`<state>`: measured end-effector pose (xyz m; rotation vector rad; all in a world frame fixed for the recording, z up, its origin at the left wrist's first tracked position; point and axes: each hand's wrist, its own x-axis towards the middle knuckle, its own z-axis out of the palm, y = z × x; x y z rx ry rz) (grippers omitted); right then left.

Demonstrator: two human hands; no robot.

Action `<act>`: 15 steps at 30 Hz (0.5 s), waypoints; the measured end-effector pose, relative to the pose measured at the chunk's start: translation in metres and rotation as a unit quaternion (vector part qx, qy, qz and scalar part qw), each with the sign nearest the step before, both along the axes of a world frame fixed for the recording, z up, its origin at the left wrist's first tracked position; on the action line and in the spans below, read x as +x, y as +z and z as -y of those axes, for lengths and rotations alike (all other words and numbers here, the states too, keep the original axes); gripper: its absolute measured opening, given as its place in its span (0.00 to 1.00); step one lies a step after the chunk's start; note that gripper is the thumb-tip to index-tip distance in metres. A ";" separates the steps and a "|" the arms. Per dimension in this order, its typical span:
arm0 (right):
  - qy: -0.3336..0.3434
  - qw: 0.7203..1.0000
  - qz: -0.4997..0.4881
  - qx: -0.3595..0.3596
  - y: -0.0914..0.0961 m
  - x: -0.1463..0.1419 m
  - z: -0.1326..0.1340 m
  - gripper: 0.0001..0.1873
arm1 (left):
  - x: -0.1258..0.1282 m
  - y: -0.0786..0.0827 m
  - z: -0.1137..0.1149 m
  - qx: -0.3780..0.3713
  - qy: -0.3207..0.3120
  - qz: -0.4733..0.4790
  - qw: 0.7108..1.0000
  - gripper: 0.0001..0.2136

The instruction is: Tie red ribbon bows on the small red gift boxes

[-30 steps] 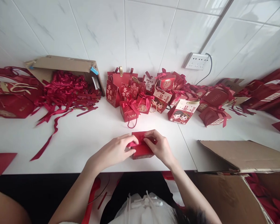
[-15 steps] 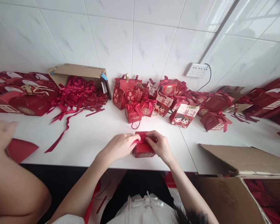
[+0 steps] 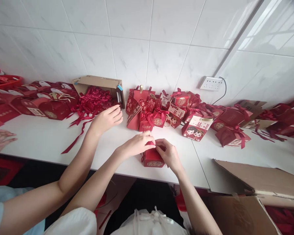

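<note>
A small red gift box (image 3: 154,160) with a gold emblem on its front sits on the white table before me. My left hand (image 3: 138,143) is closed at the box's top, pinching a red ribbon (image 3: 150,145). On the other side my right hand (image 3: 168,154) has thumb and forefinger pressed together against the same ribbon; the exact knot or loop is hidden by my fingers. Just behind my hands stands a finished-looking red box with a bow (image 3: 147,120). Beside it is a taller red bag-shaped box (image 3: 134,112).
A co-worker's hand (image 3: 109,118) reaches across on the left, near a cardboard box (image 3: 98,80) holding loose red ribbons (image 3: 98,98). The co-worker's other hand (image 3: 1,140) is at the far left. An open carton (image 3: 235,212) stands at right, below a wall socket (image 3: 212,84).
The co-worker's arm has swung in from the left toward the ribbon pile. My two hands stay on the box, the left now covering more of the ribbon. The view has turned slightly left.
</note>
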<state>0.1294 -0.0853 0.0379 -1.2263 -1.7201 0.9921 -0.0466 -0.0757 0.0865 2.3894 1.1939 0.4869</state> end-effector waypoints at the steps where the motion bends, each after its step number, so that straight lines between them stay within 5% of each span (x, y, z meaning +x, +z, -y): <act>1: 0.001 1.000 0.001 0.003 -0.001 0.000 0.000 0.10 | 0.001 0.001 -0.002 -0.001 -0.003 0.004 1.000 0.07; 9: -0.008 1.000 0.016 0.012 -0.003 0.002 -0.002 0.12 | 0.010 0.019 -0.013 -0.014 -0.009 0.011 1.000 0.05; 15: -0.013 1.000 0.015 0.011 -0.005 0.001 -0.002 0.17 | 0.011 0.016 -0.019 -0.033 -0.007 0.020 0.999 0.06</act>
